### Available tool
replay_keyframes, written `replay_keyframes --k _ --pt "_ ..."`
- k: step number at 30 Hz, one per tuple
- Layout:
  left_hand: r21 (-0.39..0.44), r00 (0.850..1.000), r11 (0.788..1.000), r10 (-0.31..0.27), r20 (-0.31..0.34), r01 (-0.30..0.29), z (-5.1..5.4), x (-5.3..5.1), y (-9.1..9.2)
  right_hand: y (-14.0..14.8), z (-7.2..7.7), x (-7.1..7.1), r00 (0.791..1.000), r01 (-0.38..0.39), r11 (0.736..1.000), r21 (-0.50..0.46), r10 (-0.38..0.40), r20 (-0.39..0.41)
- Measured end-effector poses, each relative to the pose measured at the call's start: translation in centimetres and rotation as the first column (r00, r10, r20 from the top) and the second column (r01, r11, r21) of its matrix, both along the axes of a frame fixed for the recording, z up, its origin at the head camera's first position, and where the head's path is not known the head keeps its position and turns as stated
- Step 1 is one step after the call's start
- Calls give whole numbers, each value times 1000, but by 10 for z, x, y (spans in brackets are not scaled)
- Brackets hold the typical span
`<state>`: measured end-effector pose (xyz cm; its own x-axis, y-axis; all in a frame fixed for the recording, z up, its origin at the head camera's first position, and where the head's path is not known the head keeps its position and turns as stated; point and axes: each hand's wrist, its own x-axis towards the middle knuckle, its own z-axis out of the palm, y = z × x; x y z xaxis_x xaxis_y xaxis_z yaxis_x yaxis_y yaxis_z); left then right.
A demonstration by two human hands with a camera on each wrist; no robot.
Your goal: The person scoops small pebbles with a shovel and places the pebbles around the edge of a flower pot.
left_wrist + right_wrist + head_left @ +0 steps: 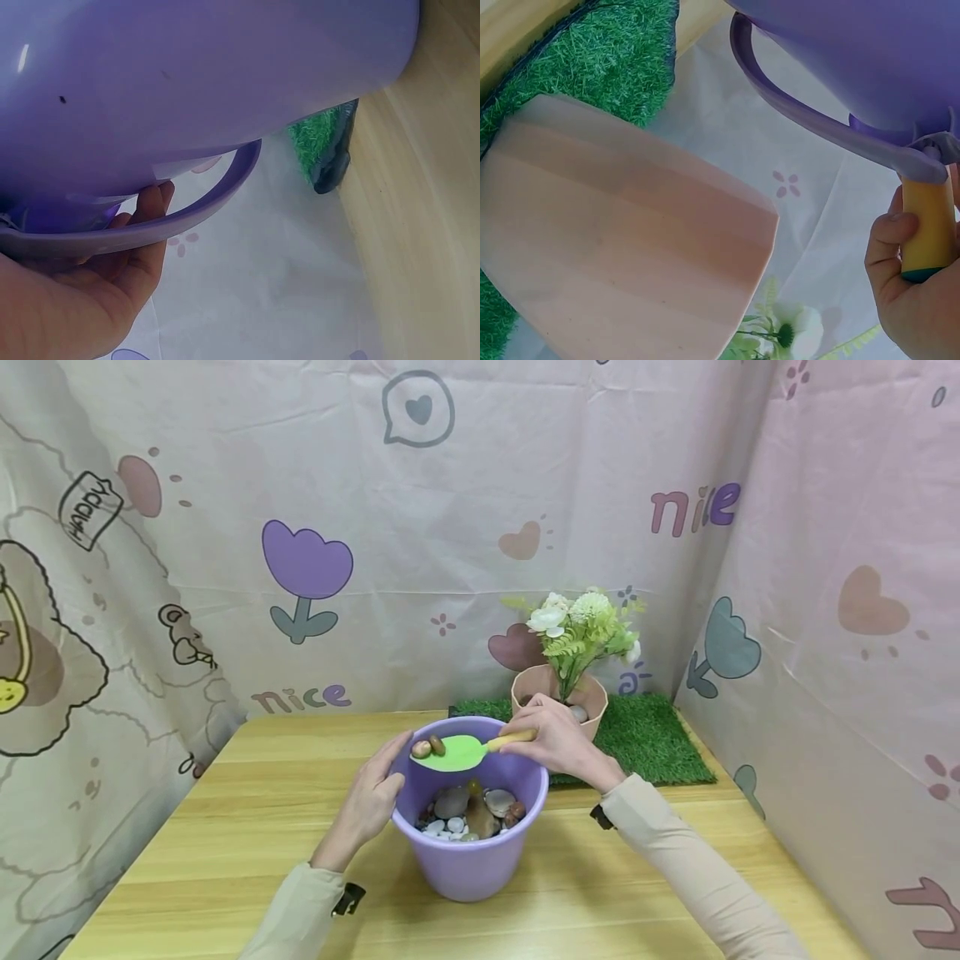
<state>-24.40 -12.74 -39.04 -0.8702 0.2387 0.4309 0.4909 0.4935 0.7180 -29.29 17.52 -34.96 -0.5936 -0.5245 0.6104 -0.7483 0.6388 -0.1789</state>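
Note:
A purple bucket (468,868) stands on the table, holding white pebbles (438,828) and larger stones (482,817). Over its opening a green shovel (456,755) carries two brown stones (429,747) at its left end. My right hand (551,735) grips the shovel's yellow handle (513,740); the right wrist view shows fingers round that handle (927,229), beside the bucket's rim. My left hand (371,802) holds the bucket's left rim; in the left wrist view the hand (112,292) lies against the bucket's side, behind the curved purple handle (202,210).
Behind the bucket to the right, a pink pot (596,693) with white flowers (588,607) and stones stands on a green turf mat (660,743). A patterned cloth (420,527) hangs behind and at both sides of the wooden table (262,793).

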Motion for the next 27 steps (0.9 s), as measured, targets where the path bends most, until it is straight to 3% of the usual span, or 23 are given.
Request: replay_keyframes --k 16,27 --pt "6 1000 1000 2 -10 -2 0 -1 -1 8 -1 8 999 -6 1000 -2 6 -39" --pt "6 1000 1000 9 -4 -9 1 0 0 17 -2 21 991 45 999 24 -41 -129"
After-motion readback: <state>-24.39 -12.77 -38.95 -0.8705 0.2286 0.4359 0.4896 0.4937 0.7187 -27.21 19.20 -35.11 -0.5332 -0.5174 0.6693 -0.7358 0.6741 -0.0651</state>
